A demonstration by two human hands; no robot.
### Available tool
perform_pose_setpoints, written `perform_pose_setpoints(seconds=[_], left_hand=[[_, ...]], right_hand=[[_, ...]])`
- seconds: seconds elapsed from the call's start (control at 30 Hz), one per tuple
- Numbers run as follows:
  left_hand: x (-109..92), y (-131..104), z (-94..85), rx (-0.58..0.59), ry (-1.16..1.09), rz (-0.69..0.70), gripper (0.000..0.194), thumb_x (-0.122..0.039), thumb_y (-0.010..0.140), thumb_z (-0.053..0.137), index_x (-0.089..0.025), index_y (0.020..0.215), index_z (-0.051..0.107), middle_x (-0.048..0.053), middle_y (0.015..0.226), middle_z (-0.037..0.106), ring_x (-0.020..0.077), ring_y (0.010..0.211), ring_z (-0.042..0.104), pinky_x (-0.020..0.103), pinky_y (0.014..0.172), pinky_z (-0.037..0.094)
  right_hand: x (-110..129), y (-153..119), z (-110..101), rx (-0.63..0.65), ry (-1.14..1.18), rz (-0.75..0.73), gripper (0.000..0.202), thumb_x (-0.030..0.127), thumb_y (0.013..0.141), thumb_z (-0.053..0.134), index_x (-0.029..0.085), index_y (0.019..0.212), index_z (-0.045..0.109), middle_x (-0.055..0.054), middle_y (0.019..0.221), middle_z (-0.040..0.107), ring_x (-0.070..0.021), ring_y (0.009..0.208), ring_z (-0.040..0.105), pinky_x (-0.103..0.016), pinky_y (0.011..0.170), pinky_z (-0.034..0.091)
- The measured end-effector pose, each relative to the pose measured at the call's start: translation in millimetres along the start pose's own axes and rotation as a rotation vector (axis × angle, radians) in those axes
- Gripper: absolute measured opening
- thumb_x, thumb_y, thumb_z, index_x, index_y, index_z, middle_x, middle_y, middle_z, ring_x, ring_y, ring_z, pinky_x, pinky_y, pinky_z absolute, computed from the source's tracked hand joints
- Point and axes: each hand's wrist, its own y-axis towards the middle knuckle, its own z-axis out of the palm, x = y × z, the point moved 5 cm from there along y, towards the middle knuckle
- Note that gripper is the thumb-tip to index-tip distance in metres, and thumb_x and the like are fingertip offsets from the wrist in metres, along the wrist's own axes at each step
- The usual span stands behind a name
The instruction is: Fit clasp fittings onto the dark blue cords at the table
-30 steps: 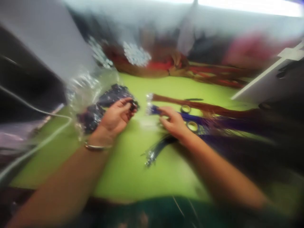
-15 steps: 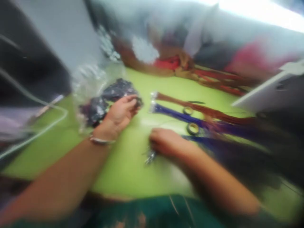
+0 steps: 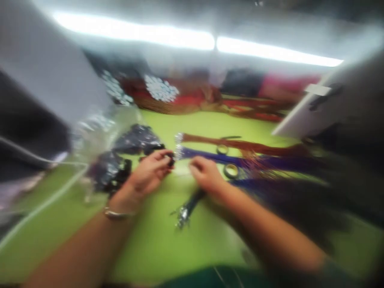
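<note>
Between the thumb and fingers of my left hand [image 3: 151, 170] is a small black part [image 3: 171, 159]. My right hand [image 3: 205, 173] is closed, its fingers pressed together; whatever they hold is too small or blurred to make out. Beneath that hand lies a dark wire bundle [image 3: 192, 202] with shiny metal ends pointing toward me. Clear bags [image 3: 109, 170] with black parts sit just left of my left hand. Beyond my right hand, a blue wire bundle [image 3: 207, 156] and a brown one [image 3: 204, 139] have pale ends on their left.
Two tape rolls, one nearer [image 3: 231, 171] and one farther [image 3: 222, 149], rest by the bundles on the green table [image 3: 168, 244]. Red and brown wires and a pile of white parts [image 3: 161, 89] lie at the back. A white cable [image 3: 51, 200] crosses the left side.
The view has tilted up, showing more of the lights. My right hand has come off the shiny ends of the dark bundle, now more exposed, and is nearer my left hand.
</note>
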Motion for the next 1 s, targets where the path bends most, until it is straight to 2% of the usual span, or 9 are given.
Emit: perform_pose_setpoints(seconds=[0.07, 0.17, 0.4, 0.63, 1.0], left_hand=[[11.7, -1.5, 11.2, 0.118, -0.009, -0.077, 0.027, -0.01, 0.072, 0.068, -0.016, 0.098, 0.063, 0.003, 0.077, 0.064, 0.0095, 0.063, 0.06, 0.018, 0.056, 0.047], [22.1, -2.8, 18.0, 0.186, -0.021, -0.119, 0.03, -0.012, 0.07, 0.07, -0.017, 0.098, 0.063, 0.003, 0.08, 0.064, 0.0094, 0.064, 0.059, 0.018, 0.056, 0.045], [27.7, 0.5, 11.9, 0.219, -0.025, -0.122, 0.031, -0.015, 0.072, 0.069, -0.018, 0.102, 0.062, 0.003, 0.08, 0.064, 0.0093, 0.067, 0.058, 0.02, 0.062, 0.045], [30.2, 0.0, 12.3, 0.213, -0.024, -0.133, 0.03, -0.013, 0.072, 0.069, -0.018, 0.101, 0.063, 0.003, 0.082, 0.064, 0.0091, 0.067, 0.058, 0.019, 0.063, 0.044], [27.8, 0.1, 13.0, 0.21, 0.054, -0.076, 0.032, -0.016, 0.07, 0.071, -0.017, 0.101, 0.061, 0.004, 0.086, 0.063, 0.0105, 0.068, 0.059, 0.021, 0.062, 0.045]], right_hand=[[-13.4, 6.3, -5.5, -0.062, 0.135, 0.064, 0.012, 0.02, 0.076, 0.049, 0.016, 0.068, 0.058, 0.0, 0.066, 0.06, -0.0109, 0.062, 0.05, -0.022, 0.061, 0.039], [-20.8, 7.1, -3.3, -0.068, 0.198, 0.077, 0.013, 0.02, 0.072, 0.051, 0.016, 0.061, 0.056, 0.002, 0.058, 0.055, -0.0098, 0.056, 0.046, -0.022, 0.055, 0.036], [-16.8, 1.7, 1.3, -0.083, 0.149, 0.033, 0.012, 0.016, 0.07, 0.049, 0.017, 0.059, 0.054, 0.004, 0.054, 0.053, -0.008, 0.052, 0.042, -0.02, 0.052, 0.032], [-13.7, 0.2, 7.2, -0.02, 0.091, -0.01, 0.017, 0.017, 0.071, 0.048, 0.017, 0.055, 0.052, 0.004, 0.052, 0.051, -0.0071, 0.051, 0.04, -0.019, 0.05, 0.029], [-17.0, 0.9, 9.2, -0.011, 0.03, 0.025, 0.017, 0.018, 0.07, 0.049, 0.017, 0.053, 0.05, 0.004, 0.05, 0.049, -0.0077, 0.05, 0.039, -0.02, 0.05, 0.027]])
